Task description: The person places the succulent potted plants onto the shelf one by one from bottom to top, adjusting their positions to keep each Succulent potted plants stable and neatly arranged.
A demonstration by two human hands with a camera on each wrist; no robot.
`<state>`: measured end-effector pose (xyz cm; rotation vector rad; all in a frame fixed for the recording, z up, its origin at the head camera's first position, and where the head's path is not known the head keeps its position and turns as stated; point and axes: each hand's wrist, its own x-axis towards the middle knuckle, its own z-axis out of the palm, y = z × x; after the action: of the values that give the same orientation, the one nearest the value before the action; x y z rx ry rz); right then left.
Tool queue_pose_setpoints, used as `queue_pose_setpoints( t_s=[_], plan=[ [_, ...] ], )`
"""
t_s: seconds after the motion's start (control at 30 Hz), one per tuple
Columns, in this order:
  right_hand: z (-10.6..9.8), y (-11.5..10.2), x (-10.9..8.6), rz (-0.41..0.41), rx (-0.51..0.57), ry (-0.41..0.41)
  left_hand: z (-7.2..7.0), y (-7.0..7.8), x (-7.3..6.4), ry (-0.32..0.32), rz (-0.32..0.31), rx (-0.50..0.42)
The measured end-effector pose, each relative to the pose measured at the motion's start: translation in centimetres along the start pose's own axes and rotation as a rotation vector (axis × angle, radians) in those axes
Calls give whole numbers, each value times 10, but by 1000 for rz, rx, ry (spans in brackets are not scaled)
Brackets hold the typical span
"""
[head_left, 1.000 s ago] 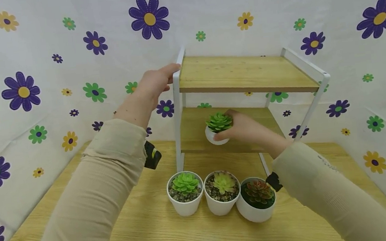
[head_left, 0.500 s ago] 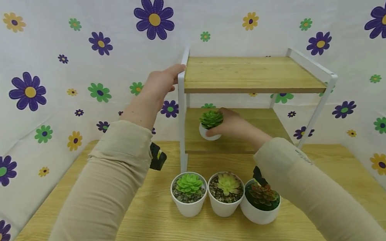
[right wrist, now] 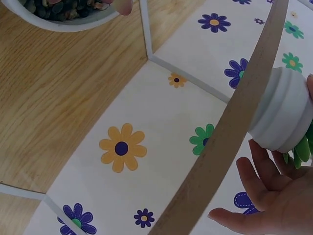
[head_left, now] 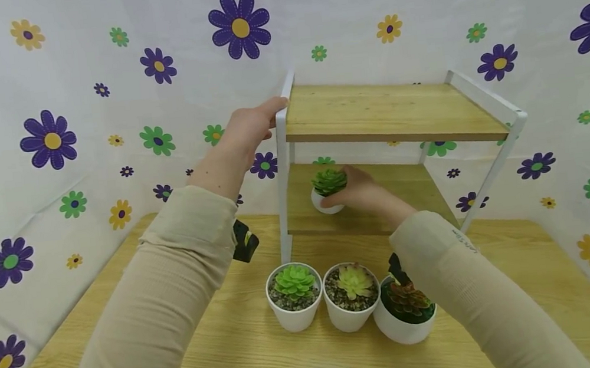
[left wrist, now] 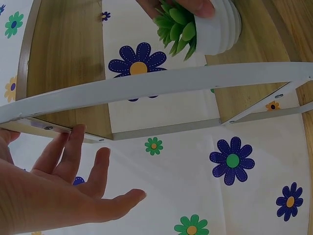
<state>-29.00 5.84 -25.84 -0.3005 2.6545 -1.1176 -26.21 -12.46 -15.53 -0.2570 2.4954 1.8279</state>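
Note:
In the head view my right hand (head_left: 362,192) grips a small green succulent (head_left: 329,180) in a white pot (head_left: 321,205), thumb in front and fingers behind. The pot is at the left part of the lower board (head_left: 372,215) of a two-tier shelf. Ridges show on the white pot (right wrist: 286,110) in the right wrist view, its base right at the board's edge. My left hand (head_left: 249,129) rests its fingers on the shelf's white frame (head_left: 285,179) at the upper left. Seen from the left wrist, those fingers (left wrist: 73,147) are extended against the frame, thumb apart.
In front of the shelf stand three white pots in a row: a bright green succulent (head_left: 294,282), a yellowish one (head_left: 354,280) and a reddish one (head_left: 409,300), partly under my right sleeve. The wooden top board (head_left: 394,109) overhangs my right hand. Flower-printed cloth (head_left: 86,68) surrounds the table.
My right hand has carried the potted succulent slightly left and deeper over the lower board. My left hand keeps its place on the frame. The whole head view has shifted a little.

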Motion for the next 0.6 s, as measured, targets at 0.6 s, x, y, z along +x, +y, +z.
queue_pose_setpoints(
  t_s=[0.6],
  plan=[
    [-3,21,-24,25,-68,-47,0,0,0,1,0,9]
  ],
)
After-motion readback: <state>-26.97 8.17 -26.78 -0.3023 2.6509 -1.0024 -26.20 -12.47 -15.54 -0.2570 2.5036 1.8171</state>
